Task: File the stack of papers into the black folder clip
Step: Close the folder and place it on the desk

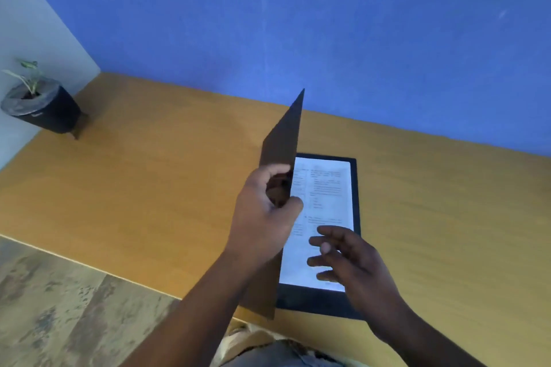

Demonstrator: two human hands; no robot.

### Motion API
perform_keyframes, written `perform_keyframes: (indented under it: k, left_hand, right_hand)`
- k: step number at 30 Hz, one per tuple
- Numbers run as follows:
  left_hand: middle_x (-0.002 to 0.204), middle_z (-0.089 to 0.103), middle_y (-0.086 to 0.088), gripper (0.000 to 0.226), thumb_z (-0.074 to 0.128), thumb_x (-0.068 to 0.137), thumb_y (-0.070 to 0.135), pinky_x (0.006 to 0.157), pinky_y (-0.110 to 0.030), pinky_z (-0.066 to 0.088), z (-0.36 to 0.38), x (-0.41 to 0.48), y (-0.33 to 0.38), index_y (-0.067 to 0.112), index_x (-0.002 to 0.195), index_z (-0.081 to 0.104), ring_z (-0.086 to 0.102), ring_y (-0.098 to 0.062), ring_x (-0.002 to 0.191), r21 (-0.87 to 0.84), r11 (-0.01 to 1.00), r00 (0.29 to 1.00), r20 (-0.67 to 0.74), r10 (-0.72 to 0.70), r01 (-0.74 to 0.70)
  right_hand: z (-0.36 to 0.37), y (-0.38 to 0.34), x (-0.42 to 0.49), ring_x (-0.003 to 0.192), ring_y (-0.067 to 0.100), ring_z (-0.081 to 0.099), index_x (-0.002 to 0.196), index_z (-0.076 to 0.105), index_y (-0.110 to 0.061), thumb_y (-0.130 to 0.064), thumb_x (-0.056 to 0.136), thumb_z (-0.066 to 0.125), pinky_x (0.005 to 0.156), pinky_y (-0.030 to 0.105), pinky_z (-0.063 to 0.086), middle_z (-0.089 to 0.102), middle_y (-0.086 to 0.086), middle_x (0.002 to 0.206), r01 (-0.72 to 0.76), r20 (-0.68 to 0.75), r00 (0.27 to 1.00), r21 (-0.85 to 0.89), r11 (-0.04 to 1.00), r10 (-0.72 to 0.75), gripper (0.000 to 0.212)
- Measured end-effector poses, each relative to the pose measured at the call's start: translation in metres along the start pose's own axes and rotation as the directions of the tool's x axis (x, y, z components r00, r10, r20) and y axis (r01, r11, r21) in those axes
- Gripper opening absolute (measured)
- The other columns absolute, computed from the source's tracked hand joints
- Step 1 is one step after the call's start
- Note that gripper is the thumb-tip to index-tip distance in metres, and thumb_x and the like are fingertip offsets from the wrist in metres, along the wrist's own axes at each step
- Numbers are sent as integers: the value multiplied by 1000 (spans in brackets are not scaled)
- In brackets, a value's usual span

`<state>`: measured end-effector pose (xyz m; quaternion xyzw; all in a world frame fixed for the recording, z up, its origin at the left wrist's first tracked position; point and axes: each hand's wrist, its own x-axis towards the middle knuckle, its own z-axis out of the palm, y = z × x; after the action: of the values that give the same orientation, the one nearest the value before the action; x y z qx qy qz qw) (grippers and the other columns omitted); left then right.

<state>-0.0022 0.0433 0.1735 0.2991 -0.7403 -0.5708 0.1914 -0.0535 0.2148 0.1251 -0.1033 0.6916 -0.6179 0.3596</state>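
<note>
A black folder [320,299] lies on the wooden desk with a stack of white printed papers [325,188] inside it. Its front cover [283,134] stands nearly upright along the left edge of the papers. My left hand [265,211] pinches that cover at its edge, thumb on the paper side. Over the lower half of the papers my right hand [348,256] hovers with fingers spread, holding nothing. The folder's clip is hidden from view.
The wooden desk [149,188] meets a blue wall at the back. A small potted plant [41,104] in a black pot stands in the far left corner. The desk's front edge runs diagonally at the lower left, with a patterned floor [59,307] below.
</note>
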Motion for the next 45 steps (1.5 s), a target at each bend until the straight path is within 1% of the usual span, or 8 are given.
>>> perform_keyframes:
  k: [7,14,19,22,28,35,39,45]
  left_hand:
    - [135,54,10,73,60,87,58,100,-30,45,52,-13,-27,28,147,33,52,-3,122,163,986,988,155,11,-37]
    - [141,53,0,72,69,87,46,101,-37,47,25,-14,-80,20,146,36,50,-16,129,375,917,989,-4,-147,138]
    - [137,56,-5,66,66,86,49,99,-48,47,6,-9,-114,16,139,44,53,-29,123,548,778,951,-149,-270,307]
    - [129,57,-8,67,67,84,47,84,-52,57,-1,-9,-125,13,137,42,60,-34,110,397,785,871,-84,-484,475]
    - [106,66,-2,51,70,87,38,34,-16,46,-4,-1,-130,12,127,52,66,-16,79,253,761,792,-39,-609,597]
    - [90,76,-5,25,74,87,37,63,-32,57,-6,13,-119,14,98,72,72,-23,82,18,759,753,105,-649,651]
    - [81,77,1,16,71,90,32,57,-26,54,-8,16,-108,17,95,72,73,-16,74,-44,803,798,154,-583,595]
    - [91,76,-17,17,73,89,24,72,-49,61,-41,31,-97,10,100,73,73,-35,82,-227,749,781,257,-570,622]
  right_hand:
    - [-19,-4,-10,92,-8,66,127,54,-38,-30,90,68,63,12,52,68,-17,106,25,-55,998,-49,998,-28,40]
    - [-49,29,3,78,9,71,143,42,-33,-14,91,65,63,34,62,60,-12,125,-76,-239,971,-357,931,-13,60]
    - [-59,50,14,76,2,70,139,50,-27,-12,93,60,57,23,57,59,-6,127,-151,-298,955,-448,881,12,50]
    - [-58,59,19,82,5,70,140,51,-21,-14,92,60,58,23,56,59,-4,130,-216,-300,951,-468,857,76,49]
    - [-47,67,27,104,22,59,136,52,-9,-28,86,65,80,37,56,56,2,122,-408,-241,913,-529,744,330,55]
    - [-30,69,27,118,31,39,128,47,-17,-46,82,61,97,40,42,40,7,129,-438,-317,897,-725,532,307,56]
    - [-32,64,34,120,34,47,135,50,-12,-37,85,67,98,41,43,51,13,133,-507,-430,856,-595,624,285,59]
    - [-29,34,53,84,28,64,105,67,1,-20,93,58,74,37,48,70,9,96,-455,-491,751,102,885,443,25]
